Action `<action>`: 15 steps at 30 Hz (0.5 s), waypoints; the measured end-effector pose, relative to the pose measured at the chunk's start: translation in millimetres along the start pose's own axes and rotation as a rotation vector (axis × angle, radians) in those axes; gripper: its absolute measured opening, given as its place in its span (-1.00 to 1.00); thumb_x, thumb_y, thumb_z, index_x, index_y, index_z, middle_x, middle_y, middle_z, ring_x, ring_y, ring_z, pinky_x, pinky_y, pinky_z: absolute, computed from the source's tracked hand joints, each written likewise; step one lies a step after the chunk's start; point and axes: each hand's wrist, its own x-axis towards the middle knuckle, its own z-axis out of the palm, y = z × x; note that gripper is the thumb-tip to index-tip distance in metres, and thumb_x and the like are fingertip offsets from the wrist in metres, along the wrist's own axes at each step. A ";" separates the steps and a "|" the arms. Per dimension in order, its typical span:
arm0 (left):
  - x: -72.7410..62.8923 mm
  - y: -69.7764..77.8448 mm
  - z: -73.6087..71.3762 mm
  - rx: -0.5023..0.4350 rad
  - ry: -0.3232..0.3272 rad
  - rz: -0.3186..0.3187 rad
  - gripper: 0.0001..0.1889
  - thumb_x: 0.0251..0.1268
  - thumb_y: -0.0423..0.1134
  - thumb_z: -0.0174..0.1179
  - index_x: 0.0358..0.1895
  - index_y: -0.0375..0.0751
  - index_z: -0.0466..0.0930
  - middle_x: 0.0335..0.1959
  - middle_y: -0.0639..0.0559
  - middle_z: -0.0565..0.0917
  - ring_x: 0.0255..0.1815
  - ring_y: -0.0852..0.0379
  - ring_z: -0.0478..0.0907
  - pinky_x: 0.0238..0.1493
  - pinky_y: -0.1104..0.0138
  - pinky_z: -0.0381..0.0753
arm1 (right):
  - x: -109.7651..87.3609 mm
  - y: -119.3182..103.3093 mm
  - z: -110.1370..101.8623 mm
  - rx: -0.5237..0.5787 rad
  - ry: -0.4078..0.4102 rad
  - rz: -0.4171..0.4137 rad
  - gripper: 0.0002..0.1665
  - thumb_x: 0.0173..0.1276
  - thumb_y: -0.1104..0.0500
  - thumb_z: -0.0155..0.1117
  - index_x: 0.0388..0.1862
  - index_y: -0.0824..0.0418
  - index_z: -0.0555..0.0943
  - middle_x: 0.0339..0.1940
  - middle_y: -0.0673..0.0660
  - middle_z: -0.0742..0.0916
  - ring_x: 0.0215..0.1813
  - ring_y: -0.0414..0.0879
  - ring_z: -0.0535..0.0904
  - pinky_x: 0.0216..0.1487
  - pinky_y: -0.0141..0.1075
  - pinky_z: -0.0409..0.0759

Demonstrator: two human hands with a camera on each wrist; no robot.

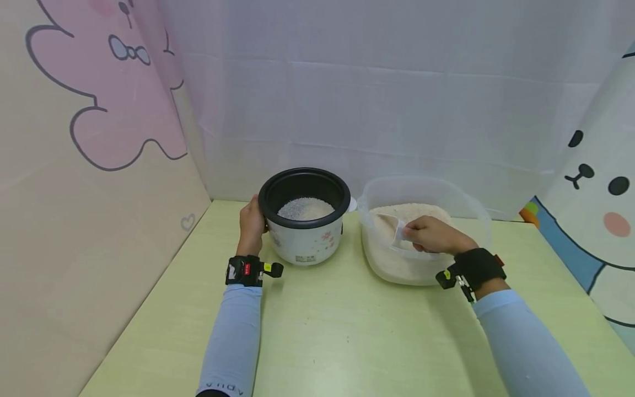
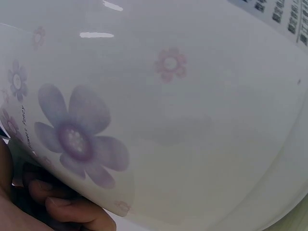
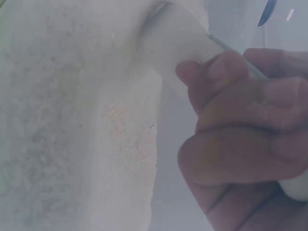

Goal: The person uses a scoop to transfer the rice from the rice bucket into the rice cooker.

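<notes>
A white rice cooker with flower prints and a black inner pot stands lidless at the back of the table, white rice on its pot's bottom. At its left side my left hand grips the handle; the left wrist view shows curled fingers at a dark part below the printed wall. To the right, a translucent plastic tub holds a heap of rice. My right hand, inside the tub, holds a white rice scoop by its handle. The scoop's bowl lies at the rice.
The pale green table spreads in front of both vessels. A white curtain hangs right behind them. Printed cloth walls border the table on the left and right.
</notes>
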 end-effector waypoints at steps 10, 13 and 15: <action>-1.5 0.9 -0.7 0.008 -0.001 0.001 -0.49 0.57 0.22 -0.11 -0.50 -0.04 0.35 -0.63 0.13 0.31 -0.64 0.20 0.27 -0.59 0.37 0.26 | -4.8 -4.8 -1.6 0.078 0.010 -0.014 -0.54 0.70 0.10 -0.07 -0.29 0.41 0.56 -0.68 0.03 0.42 -0.73 -0.20 0.15 -0.59 -0.29 0.23; -1.5 1.1 -0.7 0.010 -0.003 -0.003 -0.50 0.57 0.22 -0.11 -0.50 -0.04 0.37 -0.62 0.13 0.31 -0.63 0.19 0.28 -0.58 0.36 0.26 | -5.3 -4.5 -1.1 0.087 0.025 -0.019 -0.54 0.70 0.10 -0.08 -0.31 0.39 0.55 -0.67 0.04 0.43 -0.73 -0.19 0.16 -0.59 -0.29 0.23; -1.3 1.1 -0.7 0.014 -0.005 -0.006 -0.50 0.57 0.22 -0.11 -0.49 -0.04 0.38 -0.62 0.12 0.32 -0.63 0.19 0.29 -0.57 0.36 0.27 | -5.5 -4.3 -1.2 0.093 0.031 -0.017 -0.53 0.71 0.09 -0.10 -0.32 0.39 0.53 -0.65 0.06 0.45 -0.72 -0.19 0.17 -0.59 -0.29 0.24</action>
